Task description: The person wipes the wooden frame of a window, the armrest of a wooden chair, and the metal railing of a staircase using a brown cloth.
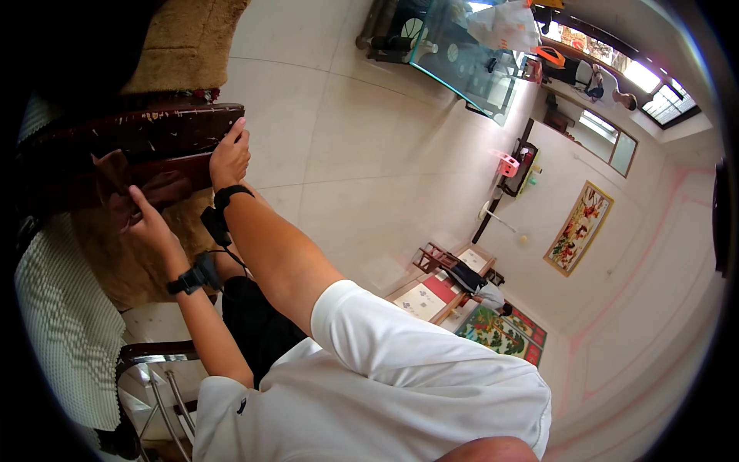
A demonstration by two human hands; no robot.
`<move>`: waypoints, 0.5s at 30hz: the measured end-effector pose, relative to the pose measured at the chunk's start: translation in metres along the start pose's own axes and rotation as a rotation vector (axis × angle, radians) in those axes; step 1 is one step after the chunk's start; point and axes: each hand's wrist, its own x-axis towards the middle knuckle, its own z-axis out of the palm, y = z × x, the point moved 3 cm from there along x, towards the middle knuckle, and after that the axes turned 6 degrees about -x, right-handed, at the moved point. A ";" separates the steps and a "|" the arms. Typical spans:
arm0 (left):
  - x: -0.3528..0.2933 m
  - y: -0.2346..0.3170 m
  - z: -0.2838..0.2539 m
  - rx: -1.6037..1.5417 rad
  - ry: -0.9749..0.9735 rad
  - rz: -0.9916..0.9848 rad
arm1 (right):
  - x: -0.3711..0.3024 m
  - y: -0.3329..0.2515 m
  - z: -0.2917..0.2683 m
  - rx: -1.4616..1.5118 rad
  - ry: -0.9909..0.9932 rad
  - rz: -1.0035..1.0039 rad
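One long, dark-red, glossy wooden rail [173, 127], scuffed pale in patches, lies across the left part of the view, its long axis running roughly left to right and its squared end toward the middle. The right hand [231, 156] is at that end, fingers bent over the corner, so the rail stretches away leftward from its fingertips; how firmly they press, I cannot tell. The left hand [150, 225] sits below the rail and further along it, the nearer of the two to a crumpled, dark-brown, soft-looking cloth [115, 171] that lies just beyond its thumb, against the rail's lower face. That thumb points up toward the rail and overlaps the cloth's lower edge (the other fingers fall in shadow, so whether they are closed on the fabric cannot be told). Tan plush padding [173, 46] shows above the rail, more of it below, and pale floor tiles [331, 138] spread to the right of the right hand.
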 end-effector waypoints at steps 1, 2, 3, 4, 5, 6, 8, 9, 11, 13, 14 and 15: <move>0.016 -0.035 -0.010 -0.017 0.030 0.025 | 0.000 0.001 0.003 -0.004 -0.003 -0.005; 0.032 -0.040 -0.011 -0.016 0.025 0.029 | 0.002 0.002 0.003 -0.009 0.006 -0.012; 0.046 -0.032 -0.010 0.104 0.046 0.167 | 0.004 0.002 0.001 -0.009 0.011 -0.004; 0.061 -0.027 -0.011 0.222 0.066 0.305 | 0.004 0.002 0.001 -0.005 0.014 0.005; 0.079 -0.036 -0.018 0.216 0.011 0.361 | 0.005 -0.001 0.000 -0.010 0.010 0.008; 0.104 -0.051 -0.024 0.203 -0.050 0.418 | 0.008 -0.004 -0.002 -0.010 0.017 0.004; 0.141 -0.064 -0.054 0.507 -0.083 0.600 | -0.003 -0.004 0.000 -0.036 -0.012 0.012; 0.156 -0.063 -0.059 0.637 -0.092 0.701 | -0.001 -0.003 0.002 -0.033 -0.013 0.010; 0.158 -0.064 -0.060 0.610 -0.103 0.679 | 0.002 0.001 0.006 -0.019 -0.014 0.022; 0.129 -0.051 -0.058 0.494 0.063 0.560 | -0.006 0.005 0.008 -0.044 -0.014 0.021; 0.118 -0.043 -0.045 0.455 0.089 0.551 | -0.003 0.003 0.007 -0.034 0.006 0.028; 0.100 -0.028 -0.031 0.300 -0.028 0.470 | -0.001 0.003 0.005 -0.027 -0.016 0.028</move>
